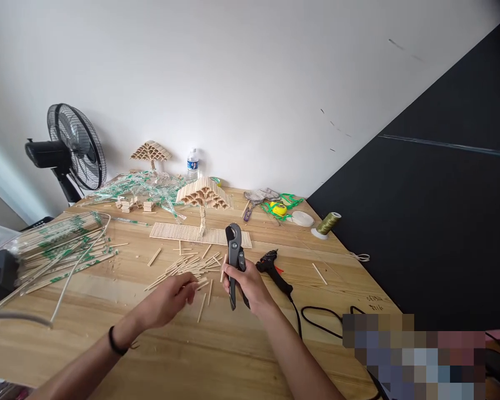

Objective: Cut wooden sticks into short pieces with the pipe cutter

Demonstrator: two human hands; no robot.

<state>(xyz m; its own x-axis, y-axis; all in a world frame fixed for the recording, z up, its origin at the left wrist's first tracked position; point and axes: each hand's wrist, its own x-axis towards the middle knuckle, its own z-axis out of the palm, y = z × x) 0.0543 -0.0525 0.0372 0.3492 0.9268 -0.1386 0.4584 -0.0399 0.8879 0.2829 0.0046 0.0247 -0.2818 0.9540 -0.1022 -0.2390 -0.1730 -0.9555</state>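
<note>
My right hand (250, 284) is wrapped round a pair of grey and black hand shears (234, 253), held upright with the jaws pointing away from me. A short wooden stick (223, 269) shows beside the handles, next to my fingertips. My left hand (169, 300) is closed in a pinch on short wooden stick pieces (202, 283), low over the table. Just beyond it lies a loose pile of cut sticks (185, 266). Behind the pile, a tree model made of sticks (203, 206) stands on a long slatted stick base (175, 231).
To the right lies a black glue gun (275, 272) with its cord. Wrapped sticks (62, 239) and a fan (77, 145) are at left. At the back are a second stick tree (150, 153), a water bottle (193, 165), a yellow tape measure (278, 209) and a green thread spool (329, 223).
</note>
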